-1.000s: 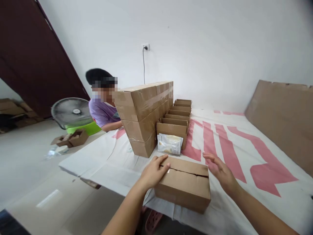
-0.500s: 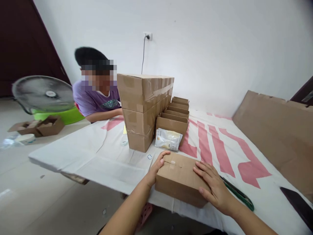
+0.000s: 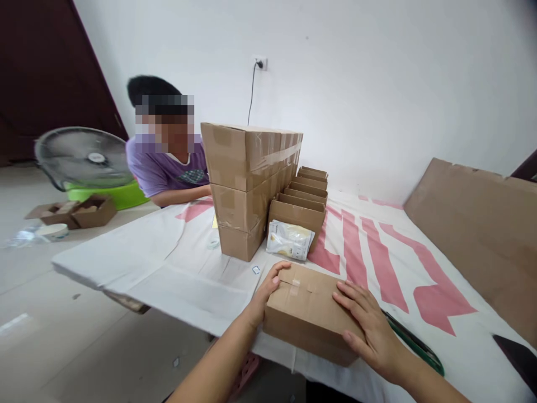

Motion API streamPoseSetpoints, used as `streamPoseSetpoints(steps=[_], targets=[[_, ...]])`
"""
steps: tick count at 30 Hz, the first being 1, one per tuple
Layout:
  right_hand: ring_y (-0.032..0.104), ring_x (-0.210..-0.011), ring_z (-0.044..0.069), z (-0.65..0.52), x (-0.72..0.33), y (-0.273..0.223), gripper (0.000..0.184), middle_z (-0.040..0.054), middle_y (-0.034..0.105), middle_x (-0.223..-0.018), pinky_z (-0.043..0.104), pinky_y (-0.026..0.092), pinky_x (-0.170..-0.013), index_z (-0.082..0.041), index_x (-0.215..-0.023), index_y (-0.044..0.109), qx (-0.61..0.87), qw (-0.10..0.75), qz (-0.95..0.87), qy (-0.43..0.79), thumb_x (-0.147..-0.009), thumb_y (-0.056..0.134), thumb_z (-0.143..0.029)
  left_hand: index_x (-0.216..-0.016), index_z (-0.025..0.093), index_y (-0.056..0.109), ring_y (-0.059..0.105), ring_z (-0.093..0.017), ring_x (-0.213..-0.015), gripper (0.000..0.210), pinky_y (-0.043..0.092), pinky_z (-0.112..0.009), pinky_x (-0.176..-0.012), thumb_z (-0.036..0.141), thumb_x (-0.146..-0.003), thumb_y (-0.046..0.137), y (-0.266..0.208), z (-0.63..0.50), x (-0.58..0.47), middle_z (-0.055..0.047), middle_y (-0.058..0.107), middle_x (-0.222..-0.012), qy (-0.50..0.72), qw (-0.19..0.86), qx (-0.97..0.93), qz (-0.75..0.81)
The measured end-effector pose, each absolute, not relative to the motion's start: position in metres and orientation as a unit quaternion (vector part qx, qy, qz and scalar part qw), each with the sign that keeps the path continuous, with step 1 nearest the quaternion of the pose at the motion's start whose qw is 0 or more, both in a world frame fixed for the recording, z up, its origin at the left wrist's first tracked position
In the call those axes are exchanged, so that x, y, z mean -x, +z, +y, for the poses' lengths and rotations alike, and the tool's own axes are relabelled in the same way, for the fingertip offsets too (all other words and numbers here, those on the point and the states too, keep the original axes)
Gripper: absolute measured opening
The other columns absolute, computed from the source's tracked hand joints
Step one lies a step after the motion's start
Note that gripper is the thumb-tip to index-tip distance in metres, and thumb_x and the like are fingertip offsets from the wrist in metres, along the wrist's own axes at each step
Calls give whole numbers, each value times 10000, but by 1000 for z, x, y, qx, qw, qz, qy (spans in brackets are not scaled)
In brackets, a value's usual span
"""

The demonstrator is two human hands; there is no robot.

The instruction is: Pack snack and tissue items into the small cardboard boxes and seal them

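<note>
A closed cardboard box lies at the front edge of the cloth-covered table. A small strip of clear tape shows on its top seam. My left hand is curled round the box's left end, fingertips on the top corner. At the right end, my right hand grips the box, its fingers on the top and its thumb near the front edge. A green-handled tool, possibly a cutter, lies just beyond my right hand, partly hidden. White packets lean on open cardboard boxes behind the box.
Taped boxes stand stacked mid-table. Across from me, a person in a purple shirt leans on the table. A tape roll lies left of the stack. A large cardboard sheet stands at right, a dark flat object near it.
The view has shifted slightly. Both hands stay on the box, which sits almost as before.
</note>
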State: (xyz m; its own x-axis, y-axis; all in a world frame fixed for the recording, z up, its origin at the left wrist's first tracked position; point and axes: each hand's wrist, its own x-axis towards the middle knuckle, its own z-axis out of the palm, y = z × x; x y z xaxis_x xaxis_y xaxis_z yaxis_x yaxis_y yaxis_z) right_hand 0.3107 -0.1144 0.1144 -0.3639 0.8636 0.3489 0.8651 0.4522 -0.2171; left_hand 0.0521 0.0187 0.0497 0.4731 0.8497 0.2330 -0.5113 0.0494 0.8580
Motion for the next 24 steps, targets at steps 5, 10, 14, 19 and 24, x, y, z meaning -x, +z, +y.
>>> streamPoseSetpoints(steps=[5,10,14,19,24], targets=[[401,-1393,373,-112,-315,119,598,125,448,-1517,657,359,-1098,-265,-1454,450,518,197,-833,14,-910,517,-504,-1164,253,575,558,-250,-1004,431,428,-335,-839,502,-815,626,62,12,-54,-32,587,-1125,485,718,-467,174],[426,-1392,331,-112,-333,130,628,64,418,-1546,568,426,-1094,-328,-1495,373,521,145,-841,8,-911,548,-477,-1114,248,561,598,-214,-878,477,434,-305,-758,502,-741,715,62,14,-67,-32,611,-1054,465,742,-450,174],[511,-1327,330,-108,-347,111,737,34,438,-1528,504,525,-1005,-355,-1533,272,461,147,-871,-76,-877,579,-490,-1091,239,582,593,-229,-954,498,433,-301,-800,513,-710,747,52,16,-70,-38,597,-1091,491,731,-450,151],[544,-1287,352,-97,-367,66,785,39,449,-1519,509,559,-907,-301,-1542,276,423,178,-873,-163,-842,514,-567,-1143,264,554,579,-264,-1032,477,435,-344,-849,503,-758,702,52,11,-66,-43,578,-1149,469,743,-457,142],[546,-1275,371,-90,-387,35,855,36,475,-1504,517,537,-903,-323,-1536,287,422,176,-877,-148,-793,523,-674,-1210,287,536,523,-325,-1180,587,402,-415,-959,624,-751,678,52,11,-61,-62,536,-1272,453,735,-487,129]])
